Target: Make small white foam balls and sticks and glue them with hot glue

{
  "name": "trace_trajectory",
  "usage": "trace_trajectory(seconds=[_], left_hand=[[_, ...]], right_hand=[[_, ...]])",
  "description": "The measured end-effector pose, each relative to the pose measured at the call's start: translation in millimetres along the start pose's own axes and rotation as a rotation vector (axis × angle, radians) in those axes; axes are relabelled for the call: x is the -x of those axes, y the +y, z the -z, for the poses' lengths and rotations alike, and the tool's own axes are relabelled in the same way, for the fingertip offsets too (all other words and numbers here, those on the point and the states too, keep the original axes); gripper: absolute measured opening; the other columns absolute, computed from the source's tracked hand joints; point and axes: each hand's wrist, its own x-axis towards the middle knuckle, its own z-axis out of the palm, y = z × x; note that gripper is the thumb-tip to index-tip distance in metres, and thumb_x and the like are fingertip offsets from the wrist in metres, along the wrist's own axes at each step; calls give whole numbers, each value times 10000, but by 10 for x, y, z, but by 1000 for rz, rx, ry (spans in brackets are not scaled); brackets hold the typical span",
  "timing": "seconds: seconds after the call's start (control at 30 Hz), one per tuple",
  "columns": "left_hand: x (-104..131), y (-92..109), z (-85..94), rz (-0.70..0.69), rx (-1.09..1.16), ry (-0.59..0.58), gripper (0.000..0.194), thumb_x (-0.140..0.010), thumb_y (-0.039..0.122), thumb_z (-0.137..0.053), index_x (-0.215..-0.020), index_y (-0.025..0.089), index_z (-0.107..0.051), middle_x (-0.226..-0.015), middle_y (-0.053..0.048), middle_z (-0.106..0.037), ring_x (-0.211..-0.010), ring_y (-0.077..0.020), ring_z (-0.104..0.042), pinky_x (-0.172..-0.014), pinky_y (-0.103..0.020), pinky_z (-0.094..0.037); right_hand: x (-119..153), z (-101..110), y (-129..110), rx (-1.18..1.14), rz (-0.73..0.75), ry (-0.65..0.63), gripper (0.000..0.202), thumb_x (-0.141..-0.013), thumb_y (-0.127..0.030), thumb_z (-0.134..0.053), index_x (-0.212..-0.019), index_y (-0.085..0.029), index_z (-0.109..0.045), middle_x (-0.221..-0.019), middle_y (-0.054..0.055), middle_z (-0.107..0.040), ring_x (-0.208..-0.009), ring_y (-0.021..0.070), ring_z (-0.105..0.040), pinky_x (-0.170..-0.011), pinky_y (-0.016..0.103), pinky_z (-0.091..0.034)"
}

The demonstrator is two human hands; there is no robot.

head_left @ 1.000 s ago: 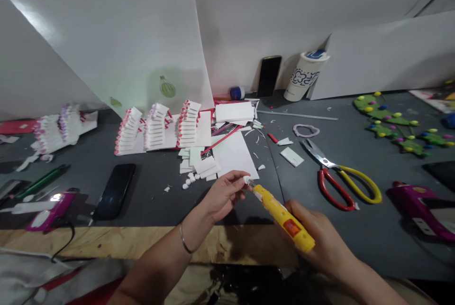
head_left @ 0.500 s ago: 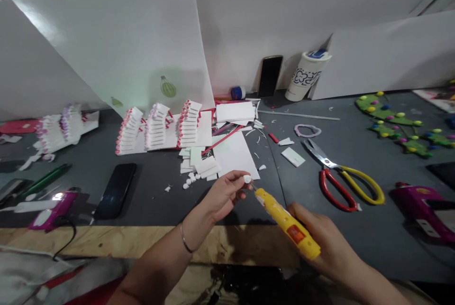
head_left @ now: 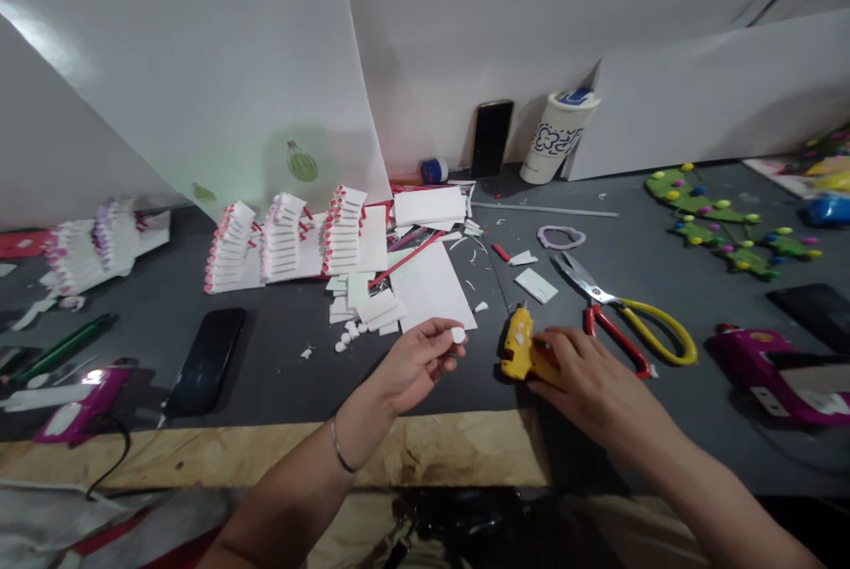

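Note:
Between thumb and fingertips, my left hand [head_left: 413, 363] pinches a small white disc [head_left: 458, 335]. My right hand [head_left: 588, 374] is closed around the handle of a yellow hot glue gun [head_left: 518, 343], which is down at the dark tabletop with its nozzle pointing away from me. Just beyond the glue gun is a small pale rectangular piece [head_left: 537, 285]. Scissors [head_left: 601, 295] with one red and one yellow handle lie to the right of it. Several small white discs [head_left: 349, 334] and a white sheet [head_left: 431, 286] lie beyond my left hand.
White pieces with red tips [head_left: 345, 233] stand in rows at the left back. A black phone [head_left: 207, 361] lies at left; another phone [head_left: 491, 138] leans on the wall beside a cup [head_left: 559, 137]. Green pompom decorations [head_left: 704, 202] and a purple device [head_left: 776, 374] are at right.
The glue gun has moved away from the white disc and down to the table in my right hand, its nozzle turned away from me. My left hand still pinches the disc.

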Motion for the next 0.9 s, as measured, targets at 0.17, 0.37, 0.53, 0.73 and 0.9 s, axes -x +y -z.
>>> trace_trajectory(seconds=[0.17,0.37,0.53,0.73,0.9], left_hand=[[15,-56,-24,48,-18,-7,272,-649,249,-831,-833,120,-678,-690,-22,-617,-606,-67,-543,-526,-173,-364],[29,-64,-51,36,-38,9,294,-626,252,-846,-816,120,-664,-689,0,-615,-575,-52,-534,-518,-161,-368],[21,-58,-37,-4,-32,5,304,-628,258,-842,-815,109,-654,-714,-2,-617,-568,-44,-521,-537,-157,-381],[17,-76,-8,-8,-68,-2,285,-657,273,-821,-820,119,-643,-707,7,-615,-566,-44,-512,-562,-167,-384],[17,-89,-2,-155,-279,-10,231,-741,305,-744,-842,134,-626,-721,1,-606,-587,-66,-503,-577,-191,-394]], right_hand=[[-120,239,-276,-28,112,115,430,-861,-109,-432,-1280,-184,-495,-1190,150,-575,-1016,279,-552,-850,426,-472],[-165,145,-535,-34,191,75,609,-801,-30,-443,-1365,-258,-483,-1043,100,-602,-863,231,-540,-785,389,-464],[-109,110,-549,-8,295,67,588,-801,-41,-469,-1348,-255,-505,-1066,97,-607,-930,242,-522,-792,381,-437],[-108,102,-562,-59,240,112,560,-838,-30,-444,-1371,-202,-472,-1009,100,-628,-891,230,-532,-774,367,-428],[-130,112,-590,-314,268,166,309,-865,-94,-507,-1106,-234,-641,-908,62,-644,-809,192,-570,-737,338,-461]])
